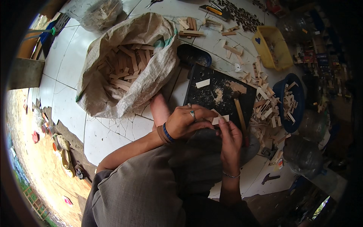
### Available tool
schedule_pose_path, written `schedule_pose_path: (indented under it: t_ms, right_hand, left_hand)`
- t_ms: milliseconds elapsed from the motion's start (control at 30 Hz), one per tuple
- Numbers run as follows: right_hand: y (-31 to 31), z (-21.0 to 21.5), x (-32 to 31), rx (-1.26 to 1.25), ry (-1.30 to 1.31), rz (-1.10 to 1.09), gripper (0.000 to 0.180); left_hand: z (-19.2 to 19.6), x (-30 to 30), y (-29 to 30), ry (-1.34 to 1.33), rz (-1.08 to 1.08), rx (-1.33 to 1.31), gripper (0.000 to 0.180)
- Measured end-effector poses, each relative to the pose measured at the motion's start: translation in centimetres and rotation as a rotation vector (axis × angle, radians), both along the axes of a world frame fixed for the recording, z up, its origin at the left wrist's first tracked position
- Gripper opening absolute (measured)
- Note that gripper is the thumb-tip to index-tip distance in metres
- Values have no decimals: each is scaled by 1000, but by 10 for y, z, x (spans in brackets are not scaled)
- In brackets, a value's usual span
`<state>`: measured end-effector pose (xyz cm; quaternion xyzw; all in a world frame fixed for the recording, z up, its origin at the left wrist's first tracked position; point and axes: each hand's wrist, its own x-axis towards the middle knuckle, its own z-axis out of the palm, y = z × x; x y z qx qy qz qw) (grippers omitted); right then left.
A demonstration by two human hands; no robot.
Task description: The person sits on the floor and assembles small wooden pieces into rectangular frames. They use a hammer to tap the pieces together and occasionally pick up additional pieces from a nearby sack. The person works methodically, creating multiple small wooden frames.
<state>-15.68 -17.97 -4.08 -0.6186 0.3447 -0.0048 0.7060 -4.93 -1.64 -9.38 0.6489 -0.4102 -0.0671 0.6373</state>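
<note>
Over my lap, at the near edge of a black board (193,94), my left hand (185,121) and my right hand (230,140) meet, each closed in a pinch. Between their fingertips is a small pale wood piece (221,119); whether it is one piece or two joined cannot be made out. Rings and a blue bracelet are on my left hand and wrist. A hammer (239,113) with a wooden handle lies on the board beside my right hand. Farther back on the board are a flat pale wood strip (203,83) and a little heap of sawdust (218,95).
A woven sack (94,83) of wood strips stands at left. Loose wood pieces (264,109) pile right of the board, by a blue basin (279,89) and a yellow tub (260,44). A second hammer (270,178) and large clear bottles (302,155) are at lower right.
</note>
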Motion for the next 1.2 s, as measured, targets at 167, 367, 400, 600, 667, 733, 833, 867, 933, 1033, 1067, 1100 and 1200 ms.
schedule_pose_path:
  t_ms: [167, 367, 400, 600, 667, 733, 833, 867, 933, 1033, 1067, 1100, 1200]
  right_hand:
    - [-2, -3, -1, -1, -3, 9, 19]
    - [0, -1, 0, -23, 13, 5, 21]
    - [0, 0, 0, -24, 14, 5, 21]
    - [2, 1, 1, -48, 13, 13, 21]
    - [2, 1, 1, -67, 8, 15, 21]
    - [3, 1, 2, -85, -2, 6, 25]
    - [5, 5, 4, -121, 36, 6, 23]
    - [5, 6, 5, -136, 54, 7, 21]
    - [8, 9, 6, -123, 42, -8, 22]
    - [12, 11, 9, -100, -7, -14, 22]
    - [13, 11, 10, -88, -24, -21, 23]
    - [13, 11, 11, -90, -26, -21, 23]
    - [12, 12, 12, -85, -17, -27, 23]
  left_hand:
    - [0, 0, 1, 26, -8, 44, 36]
    - [0, 0, -1, 24, 7, 11, 43]
    - [0, -1, 0, 22, 6, 13, 44]
    - [-2, -2, 0, 42, 15, 23, 43]
    - [0, -1, -1, 37, 11, 24, 47]
    - [3, 4, 0, 37, -19, 38, 51]
    - [6, 18, 9, 40, -15, 69, 53]
    - [6, 25, 14, 48, 46, 71, 51]
    - [1, 42, 13, 243, 103, -40, 46]
    - [-19, 100, -3, 165, 279, 176, 33]
    - [-28, 126, -10, 30, 293, 254, 29]
    - [-37, 151, -17, -114, 272, 366, 26]
    - [-66, 215, -43, -404, 109, 770, 21]
